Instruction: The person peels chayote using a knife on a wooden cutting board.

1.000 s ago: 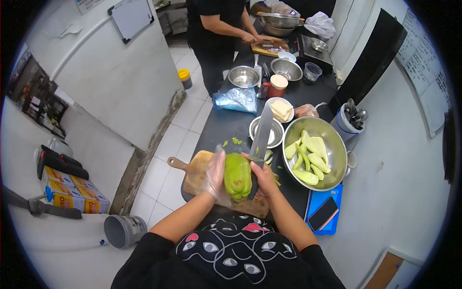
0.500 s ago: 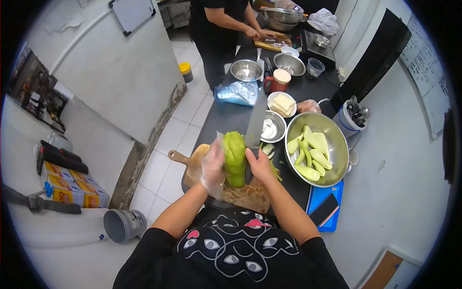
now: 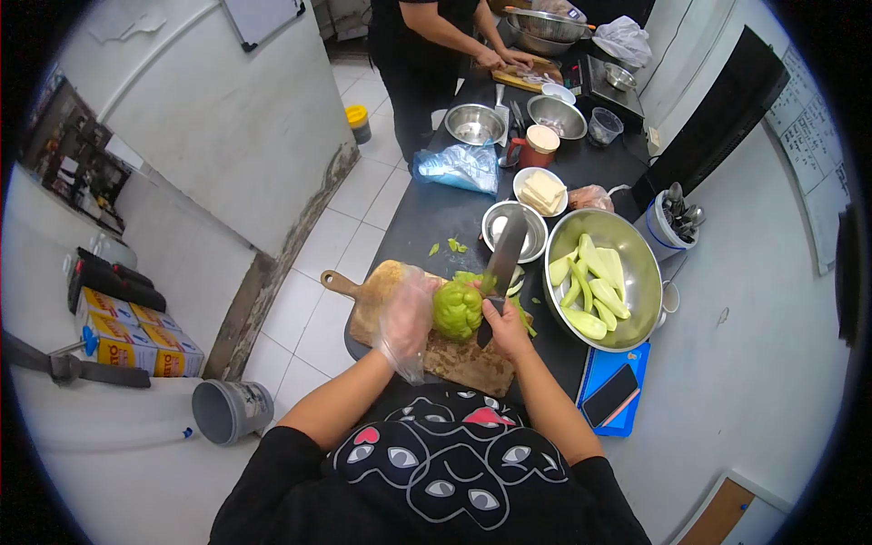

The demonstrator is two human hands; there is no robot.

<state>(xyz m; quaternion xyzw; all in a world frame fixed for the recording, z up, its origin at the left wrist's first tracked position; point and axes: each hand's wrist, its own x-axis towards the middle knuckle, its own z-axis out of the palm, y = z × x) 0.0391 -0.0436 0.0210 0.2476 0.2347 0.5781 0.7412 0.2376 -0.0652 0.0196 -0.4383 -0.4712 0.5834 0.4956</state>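
The dark counter [image 3: 409, 227] carries the wooden board [image 3: 381, 291], and at the right of this board stands the large metal bowl [image 3: 647, 313] with long pale green pieces [image 3: 590, 291] inside. The knife [image 3: 507, 254] is in the right hand [image 3: 507, 331], which is closed on its handle, with the thumb near the base of the blade; the blade points away from the body, partly over the small metal bowl [image 3: 488, 229]. The green vegetable [image 3: 456, 311] is between the two hands, above the near part of the board; from this high view I cannot be sure if it touches the wood. The left hand [image 3: 409, 313], in a thin clear plastic glove, is curved against its left side. I judge this vegetable to be rather firm and of moderate weight, but its lumpy skin may slip under the plastic, so the sure hold is with the full palm on the wide side, fingertips far from the edge. Compared with half a second ago, it shows a shorter, rounder shape, no longer the long upright one, and the blade leans more to the right. The smallest things are green scraps [image 3: 456, 245] beyond the board.
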